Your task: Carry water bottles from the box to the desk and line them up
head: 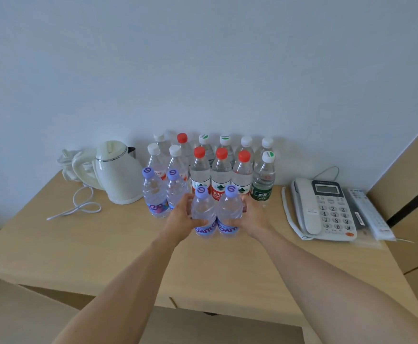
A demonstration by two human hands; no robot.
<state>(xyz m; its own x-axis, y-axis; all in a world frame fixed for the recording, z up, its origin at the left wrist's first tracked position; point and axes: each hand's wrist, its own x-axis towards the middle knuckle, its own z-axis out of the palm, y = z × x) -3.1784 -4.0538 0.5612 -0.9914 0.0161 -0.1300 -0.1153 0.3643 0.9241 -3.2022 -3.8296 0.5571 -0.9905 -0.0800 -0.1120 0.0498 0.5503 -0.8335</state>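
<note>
Both arms out over the desk [118, 247], a purple-capped bottle in each hand. My left hand [182, 217] is wrapped round the left bottle [203, 214], my right hand [251, 217] round the right bottle [230, 212]; the two bottles are touching side by side, bases at or just above the desktop, I can't tell which.

The risk, as I judge it: the red-capped row [221, 175] stands tight behind at 12 o'clock, so a push too far knocks it domino-style. Thin, squeezable plastic too, so a hard grip could buckle it and tilt a bottle on release.

At 10 o'clock the purple pair [164, 192] stands upright already, just beside my left knuckles, easy to clip. The green-label bottle [263, 180] stands at 1 o'clock, near my right fingers. Farther out, the kettle [118, 172] and its cord [79, 207] lie at 10, the phone [327, 209] and remote [369, 214] at 3. More bottles stand against the wall [203, 58].
</note>
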